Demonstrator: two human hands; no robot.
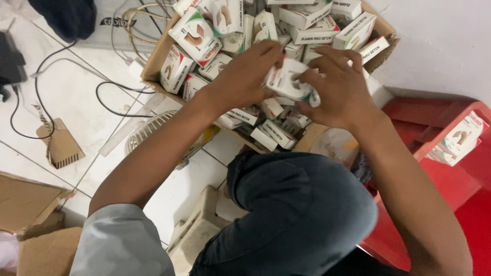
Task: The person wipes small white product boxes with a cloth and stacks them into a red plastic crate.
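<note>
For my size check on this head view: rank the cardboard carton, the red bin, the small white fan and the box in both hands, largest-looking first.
1. cardboard carton
2. red bin, cut off by the frame, so unsure against the carton
3. small white fan, partly hidden
4. box, between left hand and right hand

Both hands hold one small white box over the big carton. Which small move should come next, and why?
Probably lift the small white box clear of the carton: left hand and right hand both grip it, and packed boxes lie directly beneath.

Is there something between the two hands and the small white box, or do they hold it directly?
Nothing visible stands between them. The left hand and the right hand both grip the small white box directly, above the cardboard carton of similar boxes.
</note>
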